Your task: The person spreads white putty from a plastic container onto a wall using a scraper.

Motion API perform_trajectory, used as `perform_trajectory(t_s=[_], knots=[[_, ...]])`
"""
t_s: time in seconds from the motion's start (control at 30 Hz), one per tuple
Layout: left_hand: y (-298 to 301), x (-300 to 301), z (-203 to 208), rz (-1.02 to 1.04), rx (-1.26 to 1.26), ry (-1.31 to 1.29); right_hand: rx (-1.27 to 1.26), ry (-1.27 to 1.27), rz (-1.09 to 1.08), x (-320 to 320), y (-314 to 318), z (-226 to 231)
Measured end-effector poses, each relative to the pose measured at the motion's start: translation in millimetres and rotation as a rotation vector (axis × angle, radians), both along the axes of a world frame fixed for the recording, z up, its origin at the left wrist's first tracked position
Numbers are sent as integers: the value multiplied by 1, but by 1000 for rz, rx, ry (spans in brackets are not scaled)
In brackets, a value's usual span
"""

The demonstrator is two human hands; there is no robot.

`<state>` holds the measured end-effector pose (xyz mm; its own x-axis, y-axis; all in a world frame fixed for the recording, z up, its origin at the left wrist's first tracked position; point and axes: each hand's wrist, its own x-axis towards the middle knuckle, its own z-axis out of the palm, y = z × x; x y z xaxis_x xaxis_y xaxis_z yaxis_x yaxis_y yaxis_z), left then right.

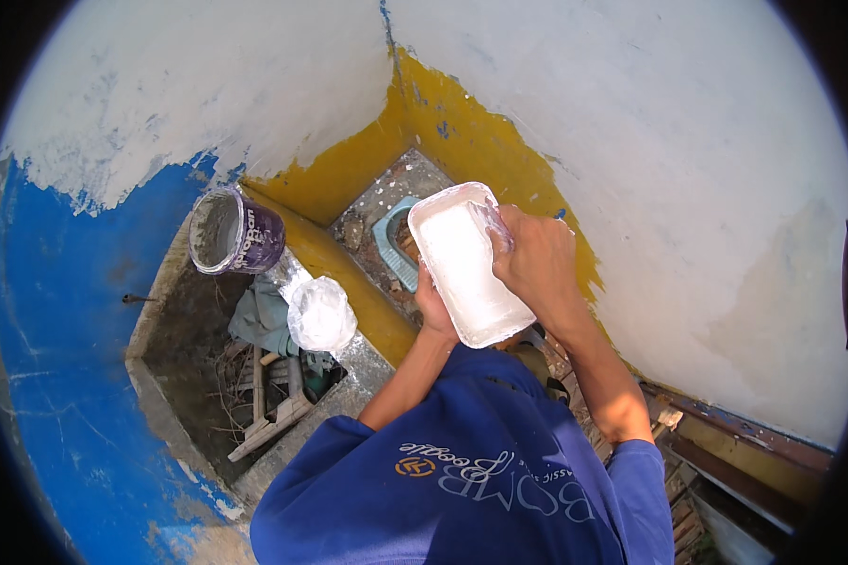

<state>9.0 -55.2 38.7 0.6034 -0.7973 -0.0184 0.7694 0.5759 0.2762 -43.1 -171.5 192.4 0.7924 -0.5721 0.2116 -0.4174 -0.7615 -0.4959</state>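
A white rectangular tray is held up in front of my chest, with a layer of smooth white paste in it. My left hand grips the tray from beneath and along its left side; part of its fingers is hidden under it. At the tray's upper right, my right hand is closed around a flat tool smeared with white, which looks like a scraper. Its blade lies against the inside of the tray, and my fingers cover most of it.
A purple bucket with a whitish inside stands on the ledge to the left, beside a clear plastic bag of white material. Below them, a concrete basin holds sticks and cloth. A light-blue squat toilet lies beyond; partly whitened walls meet in the corner.
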Motion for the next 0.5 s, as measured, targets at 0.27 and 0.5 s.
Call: perform_trajectory(t_s=[0.27,0.5], knots=[[-5,-9,14,18,161,27,53,118,8,-20,11,-13],[-8,-9,4,10,-114,112,175,92,43,-18,27,-9]])
